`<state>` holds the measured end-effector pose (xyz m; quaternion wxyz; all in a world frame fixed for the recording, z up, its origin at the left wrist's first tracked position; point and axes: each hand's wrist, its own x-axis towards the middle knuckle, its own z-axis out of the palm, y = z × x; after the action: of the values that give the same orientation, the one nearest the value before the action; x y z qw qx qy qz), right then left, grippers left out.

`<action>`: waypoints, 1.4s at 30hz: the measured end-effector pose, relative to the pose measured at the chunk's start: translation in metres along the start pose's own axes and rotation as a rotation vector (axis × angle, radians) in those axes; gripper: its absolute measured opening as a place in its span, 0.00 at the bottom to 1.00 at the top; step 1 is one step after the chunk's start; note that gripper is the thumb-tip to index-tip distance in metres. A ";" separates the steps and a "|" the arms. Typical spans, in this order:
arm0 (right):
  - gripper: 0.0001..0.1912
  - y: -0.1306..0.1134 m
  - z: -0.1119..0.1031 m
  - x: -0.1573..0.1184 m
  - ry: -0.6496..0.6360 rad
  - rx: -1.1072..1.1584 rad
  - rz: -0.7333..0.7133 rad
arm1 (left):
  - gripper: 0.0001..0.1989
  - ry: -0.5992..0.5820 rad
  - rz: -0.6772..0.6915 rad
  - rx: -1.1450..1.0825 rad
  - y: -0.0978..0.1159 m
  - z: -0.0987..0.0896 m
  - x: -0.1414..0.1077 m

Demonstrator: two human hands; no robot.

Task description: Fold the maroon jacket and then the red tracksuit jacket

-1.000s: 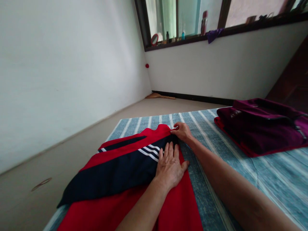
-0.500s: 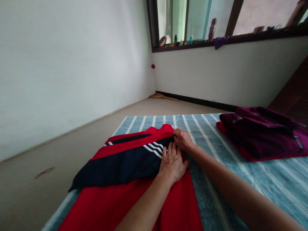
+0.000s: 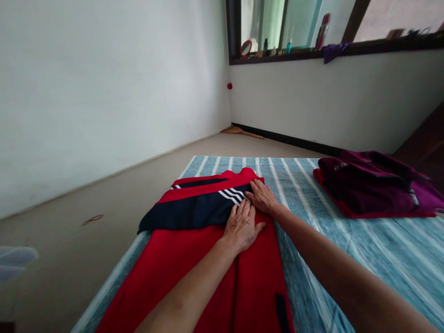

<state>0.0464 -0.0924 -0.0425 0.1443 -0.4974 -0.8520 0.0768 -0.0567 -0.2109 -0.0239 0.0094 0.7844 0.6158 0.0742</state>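
Note:
A red track jacket [image 3: 201, 263] lies spread on a bed or table with a blue striped cover [image 3: 298, 185]. Its navy sleeve [image 3: 194, 210], crossed by white stripes, is laid across the upper part of the body. My left hand [image 3: 242, 227] rests palm down on the jacket, fingertips at the sleeve's lower edge beside the stripes. Just beyond it, my right hand [image 3: 262, 196] presses on the sleeve and the jacket's right edge with fingers laid out. Both hands are open and hide part of the cloth beneath them.
Folded purple and red clothes [image 3: 374, 185] lie at the right on the cover. A windowsill [image 3: 298, 56] holds a mirror, bottles and a purple cloth. A broom [image 3: 241, 132] lies on the floor in the corner, and a thin loop [image 3: 93, 219] lies at left.
My right hand has let go of its pinch on the sleeve by the jacket's edge and now lies flatter there. The left hand stays flat on the cloth. The camera view has shifted slightly.

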 end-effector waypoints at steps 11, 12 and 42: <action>0.35 -0.015 -0.012 -0.057 -0.084 -0.051 -0.008 | 0.39 -0.223 0.063 -0.149 0.053 -0.015 -0.090; 0.35 -0.015 -0.012 -0.059 -0.091 -0.051 0.000 | 0.39 -0.212 0.076 -0.150 0.054 -0.010 -0.094; 0.38 -0.085 -0.029 -0.208 -0.136 0.079 -0.061 | 0.40 -0.324 0.325 -0.186 0.100 -0.022 -0.255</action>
<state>0.0822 -0.3153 -0.0267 0.1077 -0.4588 -0.8709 0.1395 -0.0217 -0.4833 -0.0177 0.1682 0.8705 0.4625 0.0042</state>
